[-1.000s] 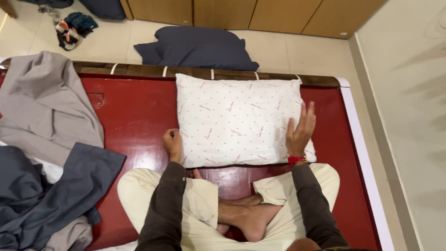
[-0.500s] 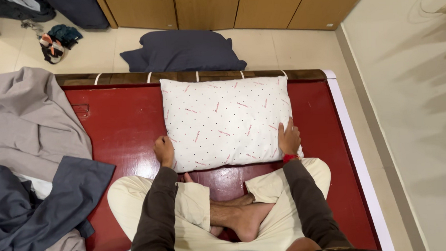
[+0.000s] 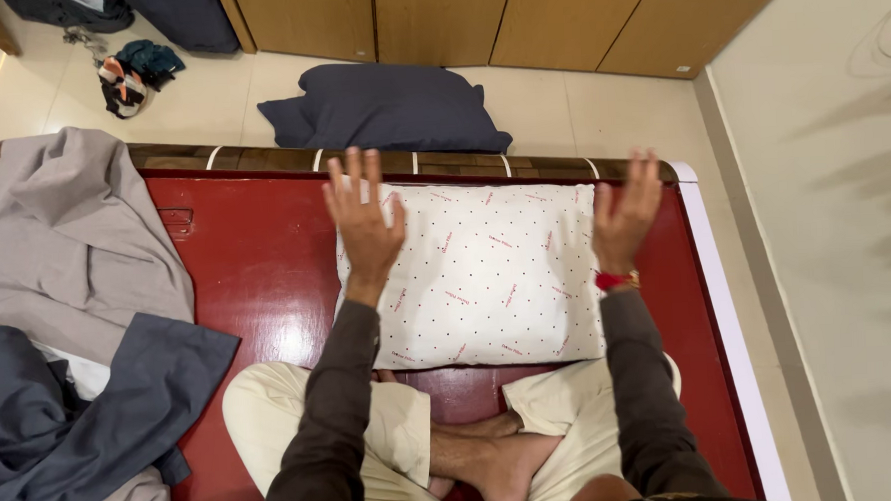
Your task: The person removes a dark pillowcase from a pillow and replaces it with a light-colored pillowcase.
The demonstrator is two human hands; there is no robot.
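Note:
A white pillow (image 3: 487,279) with small dots and red marks lies flat on the red bed surface (image 3: 256,259) in front of my crossed legs. My left hand (image 3: 362,224) is raised over the pillow's far left corner, fingers spread, holding nothing. My right hand (image 3: 624,213), with a red band at the wrist, is raised over the far right corner, fingers apart and empty. Whether the palms touch the pillow is unclear.
Grey cloth (image 3: 74,227) and dark blue cloth (image 3: 62,418) are heaped on the bed's left side. A dark blue pillow (image 3: 389,108) lies on the tiled floor beyond the wooden bed edge (image 3: 261,158). Wooden cabinets (image 3: 515,17) stand behind; a wall (image 3: 835,233) runs along the right.
Both hands left the pillow's near corners and moved forward to its far corners, fingers now spread. The pillow has stayed in place.

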